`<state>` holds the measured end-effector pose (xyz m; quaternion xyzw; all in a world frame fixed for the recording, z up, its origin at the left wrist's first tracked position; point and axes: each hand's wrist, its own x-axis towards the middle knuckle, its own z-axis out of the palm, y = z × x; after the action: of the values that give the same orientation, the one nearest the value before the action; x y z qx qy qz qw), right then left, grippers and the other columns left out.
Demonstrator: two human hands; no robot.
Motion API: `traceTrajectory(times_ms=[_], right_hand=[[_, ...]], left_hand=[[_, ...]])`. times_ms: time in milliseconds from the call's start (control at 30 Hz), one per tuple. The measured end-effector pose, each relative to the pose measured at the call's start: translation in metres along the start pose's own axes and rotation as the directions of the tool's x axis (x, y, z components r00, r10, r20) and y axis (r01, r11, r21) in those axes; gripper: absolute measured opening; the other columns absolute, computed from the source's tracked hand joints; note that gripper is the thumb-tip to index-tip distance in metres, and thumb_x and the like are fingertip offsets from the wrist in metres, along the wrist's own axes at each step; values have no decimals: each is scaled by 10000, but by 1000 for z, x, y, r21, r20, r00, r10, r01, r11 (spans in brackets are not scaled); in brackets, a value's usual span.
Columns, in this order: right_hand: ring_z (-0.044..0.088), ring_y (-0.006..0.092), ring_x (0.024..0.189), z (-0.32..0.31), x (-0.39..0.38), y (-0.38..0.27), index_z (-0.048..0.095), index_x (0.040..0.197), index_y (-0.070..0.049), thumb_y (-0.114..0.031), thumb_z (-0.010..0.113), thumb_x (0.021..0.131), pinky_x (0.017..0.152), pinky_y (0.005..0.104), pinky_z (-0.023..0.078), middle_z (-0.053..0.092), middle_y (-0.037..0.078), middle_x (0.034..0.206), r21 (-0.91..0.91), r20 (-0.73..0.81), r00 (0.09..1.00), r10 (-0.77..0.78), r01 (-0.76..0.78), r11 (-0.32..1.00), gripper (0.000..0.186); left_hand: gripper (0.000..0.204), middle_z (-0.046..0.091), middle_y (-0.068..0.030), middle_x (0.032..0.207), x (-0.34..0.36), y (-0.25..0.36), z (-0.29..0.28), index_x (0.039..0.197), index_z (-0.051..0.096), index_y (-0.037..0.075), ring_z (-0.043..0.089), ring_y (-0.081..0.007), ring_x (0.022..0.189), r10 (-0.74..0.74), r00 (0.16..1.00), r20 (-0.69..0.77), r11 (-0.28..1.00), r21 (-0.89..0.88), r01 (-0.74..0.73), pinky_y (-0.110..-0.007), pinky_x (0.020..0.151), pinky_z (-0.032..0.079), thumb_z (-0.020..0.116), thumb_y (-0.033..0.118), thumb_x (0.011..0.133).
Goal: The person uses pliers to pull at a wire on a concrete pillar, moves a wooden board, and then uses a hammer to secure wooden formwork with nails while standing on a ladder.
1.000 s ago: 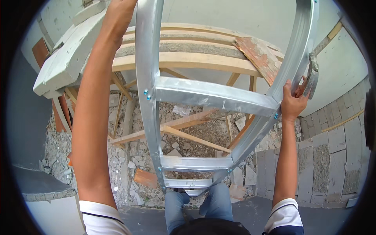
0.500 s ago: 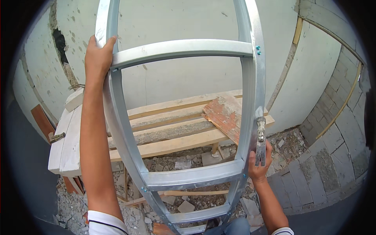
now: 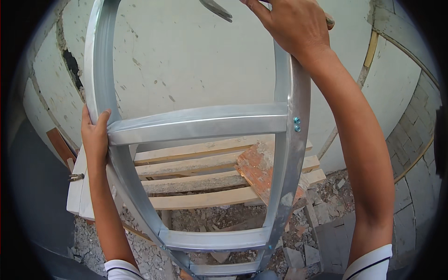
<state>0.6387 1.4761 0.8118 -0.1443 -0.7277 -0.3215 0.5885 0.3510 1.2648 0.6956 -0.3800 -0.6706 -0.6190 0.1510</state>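
A silver metal ladder [image 3: 200, 126] rises in front of me, its rungs stacked between two side rails. My left hand [image 3: 96, 137] is closed round the left rail, where a rung meets it. Higher up, my right hand [image 3: 298, 28] is closed on a hammer [image 3: 217, 9] in front of the right rail. The hammer's metal claw shows at the top edge, and its handle end sticks out past my hand; the rest is hidden or cut off. Blue bolts [image 3: 297, 124] sit in the right rail at the rung's end.
Behind the ladder stands a bench of wooden planks [image 3: 196, 200] with a reddish, mortar-stained board [image 3: 256, 168] on it. Rubble [image 3: 144, 252] covers the ground. A pale wall [image 3: 186, 60] rises behind, grey blocks [image 3: 413, 140] line the right, and another tool [image 3: 76, 177] lies at left.
My right hand has risen with the hammer from beside the lower right rail to the top of the view. The ladder and my left hand on it appear lower and further left.
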Motion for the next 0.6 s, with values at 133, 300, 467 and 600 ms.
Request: traceTrajectory(times_ms=[133, 300, 467, 600], right_hand=[[589, 148, 642, 22, 7, 17, 615, 1123, -232, -314, 609, 844, 567, 291, 457, 644, -3, 834, -200, 50, 998, 49, -38, 979, 291], [471, 169, 599, 101, -19, 79, 596, 1132, -35, -75, 670, 754, 551, 300, 365, 537, 62, 702, 689, -134, 963, 234, -79, 720, 388], [470, 81, 587, 37, 12, 40, 595, 1132, -87, -166, 680, 794, 547, 236, 403, 661, -14, 975, 238, 80, 995, 64, -82, 968, 358], [467, 102, 592, 35, 9, 40, 569, 1134, -20, -168, 673, 791, 550, 230, 368, 647, 21, 1098, 252, 84, 996, 39, -60, 966, 387]], left_hand=[[639, 507, -197, 1196, 3, -28, 2, 1317, 357, -52, 515, -247, 1047, 22, 998, -60, 994, 106, -15, -308, 927, 377, 604, 193, 782], [569, 505, -177, 1183, 6, 8, 16, 1284, 382, -59, 504, -230, 1055, -111, 994, -1, 994, -11, 111, -295, 932, 368, 603, 133, 795], [560, 523, -167, 1130, 11, 4, 10, 1267, 373, -69, 511, -215, 1020, -181, 983, -10, 984, -1, 181, -303, 914, 381, 616, 78, 784], [582, 526, -168, 1131, 9, -1, 9, 1275, 359, -73, 515, -217, 1017, -210, 978, 9, 978, -5, 210, -307, 914, 384, 625, 81, 781]])
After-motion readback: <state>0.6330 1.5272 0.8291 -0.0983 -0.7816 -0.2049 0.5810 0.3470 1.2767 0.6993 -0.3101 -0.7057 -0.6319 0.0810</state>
